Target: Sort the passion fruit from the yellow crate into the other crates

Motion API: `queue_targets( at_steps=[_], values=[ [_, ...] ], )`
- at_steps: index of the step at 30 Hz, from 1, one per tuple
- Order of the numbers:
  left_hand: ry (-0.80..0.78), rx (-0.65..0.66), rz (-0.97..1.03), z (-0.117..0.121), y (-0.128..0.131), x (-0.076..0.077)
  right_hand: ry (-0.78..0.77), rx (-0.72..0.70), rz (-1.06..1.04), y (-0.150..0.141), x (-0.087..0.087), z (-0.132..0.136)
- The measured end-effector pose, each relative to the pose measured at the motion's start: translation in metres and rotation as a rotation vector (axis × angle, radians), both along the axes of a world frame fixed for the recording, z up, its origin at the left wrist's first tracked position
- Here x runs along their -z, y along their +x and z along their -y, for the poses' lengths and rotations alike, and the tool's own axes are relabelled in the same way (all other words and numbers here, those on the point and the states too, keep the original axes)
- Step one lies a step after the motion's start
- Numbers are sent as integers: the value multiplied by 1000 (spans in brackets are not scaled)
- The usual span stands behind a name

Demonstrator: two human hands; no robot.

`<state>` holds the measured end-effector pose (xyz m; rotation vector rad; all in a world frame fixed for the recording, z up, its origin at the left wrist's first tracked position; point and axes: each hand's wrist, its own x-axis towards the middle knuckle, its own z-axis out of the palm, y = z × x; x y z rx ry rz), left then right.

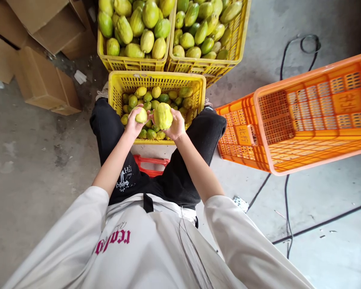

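My left hand (133, 123) is closed around a smaller yellow-green lemon (142, 116). A larger, bumpy, pale yellow lemon (163, 116) is gripped in my right hand (177, 125). The two fruits are held close side by side, above a yellow plastic crate (157, 76) between my knees. Inside that crate lie many yellow and green lemons (151, 134), partly hidden by my hands.
Two more yellow crates, left (132, 64) and right (204, 67), stand beyond, heaped with larger green-yellow fruit. An orange crate (266, 132) lies tipped at right. Cardboard boxes (44, 86) are at left. A black cable (286, 200) crosses the concrete floor.
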<state>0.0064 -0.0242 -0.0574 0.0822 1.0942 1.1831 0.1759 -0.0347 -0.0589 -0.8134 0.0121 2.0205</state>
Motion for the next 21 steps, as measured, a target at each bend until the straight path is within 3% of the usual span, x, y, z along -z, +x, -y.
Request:
queue_targets(
  at_steps=[7, 14, 21],
  values=[
    [-16, 73, -73, 1, 2, -6, -23, 13, 47, -1, 0, 1],
    [-21, 49, 13, -2, -1, -11, 5, 40, -27, 3, 2, 0],
    [-75, 33, 24, 0, -2, -19, -24, 54, 92, -4, -8, 0]
  ],
)
